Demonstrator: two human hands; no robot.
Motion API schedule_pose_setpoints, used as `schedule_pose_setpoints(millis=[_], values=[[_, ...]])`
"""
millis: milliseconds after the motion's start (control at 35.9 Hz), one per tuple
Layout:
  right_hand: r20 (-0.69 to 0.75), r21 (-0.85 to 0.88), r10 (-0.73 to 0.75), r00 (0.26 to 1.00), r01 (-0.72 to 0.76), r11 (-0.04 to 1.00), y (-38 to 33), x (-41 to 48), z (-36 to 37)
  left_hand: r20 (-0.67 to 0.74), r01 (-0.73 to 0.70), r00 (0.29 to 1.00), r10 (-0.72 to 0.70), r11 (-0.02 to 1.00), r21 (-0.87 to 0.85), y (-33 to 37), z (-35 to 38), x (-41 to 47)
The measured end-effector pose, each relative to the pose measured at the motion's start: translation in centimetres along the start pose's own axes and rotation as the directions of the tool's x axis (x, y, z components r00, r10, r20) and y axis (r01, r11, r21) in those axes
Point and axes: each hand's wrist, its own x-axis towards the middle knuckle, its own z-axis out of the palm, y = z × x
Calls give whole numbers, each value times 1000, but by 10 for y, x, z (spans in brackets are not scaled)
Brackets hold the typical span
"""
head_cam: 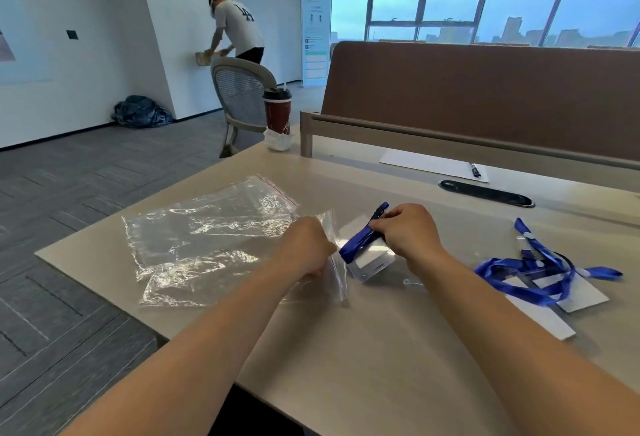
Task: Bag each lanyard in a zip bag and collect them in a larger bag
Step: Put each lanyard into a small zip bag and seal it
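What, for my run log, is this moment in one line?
left hand: holds small zip bag | right hand: grips rolled lanyard | larger bag: lies on table

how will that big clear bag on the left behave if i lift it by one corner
Likely floppy: the big clear bag lies wrinkled flat on the table, so it should droop. Probably very light, being thin see-through film. Its glossy surface may slide easily when pushed.
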Motion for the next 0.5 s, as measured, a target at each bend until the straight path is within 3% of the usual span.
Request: schedule_pose_setpoints(millis=[195, 334, 501], values=[[-13, -39, 20, 1000, -20, 999, -2, 2, 6, 10, 23, 1000, -21, 979, -202, -1, -2, -3], [-57, -22, 0, 998, -1, 1000, -2, 2, 8, -13, -7, 1000, 5, 985, -172, 4, -7, -9], [-95, -7, -40, 995, 40, 999, -4, 1, 13, -1, 4, 1000, -5, 960, -279, 14, -11, -12]])
